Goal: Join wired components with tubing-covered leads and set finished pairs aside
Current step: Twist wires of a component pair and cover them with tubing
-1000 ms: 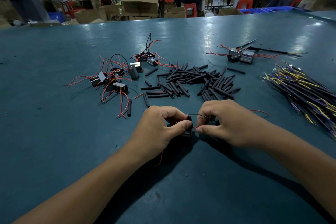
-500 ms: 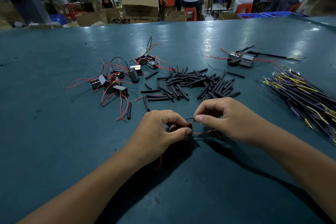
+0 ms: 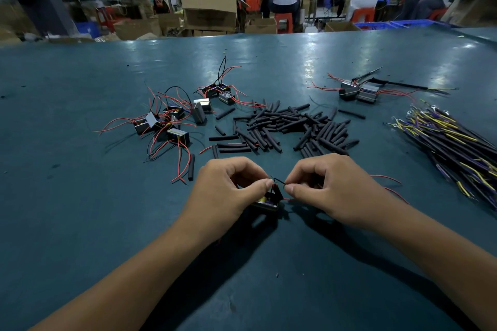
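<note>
My left hand [image 3: 228, 191] grips a small black box component [image 3: 267, 200] with red leads, held just above the table near the middle front. My right hand [image 3: 330, 188] pinches a thin black wire [image 3: 278, 181] that runs from its fingertips to the top of that component. A red lead [image 3: 387, 183] trails out to the right from under my right hand. Behind the hands lies a heap of short black tubing pieces [image 3: 285, 126]. A cluster of loose components with red wires [image 3: 172, 121] sits at the left.
Two joined components [image 3: 357, 91] with a long black lead lie at the back right. A bundle of black, yellow and purple leads [image 3: 451, 148] fills the right side. The teal table [image 3: 80, 209] ends at a far edge, with boxes and seated people beyond.
The hands stay together at the same spot. The component now shows tipped below my left thumb, and the black wire is drawn short between the two sets of fingertips.
</note>
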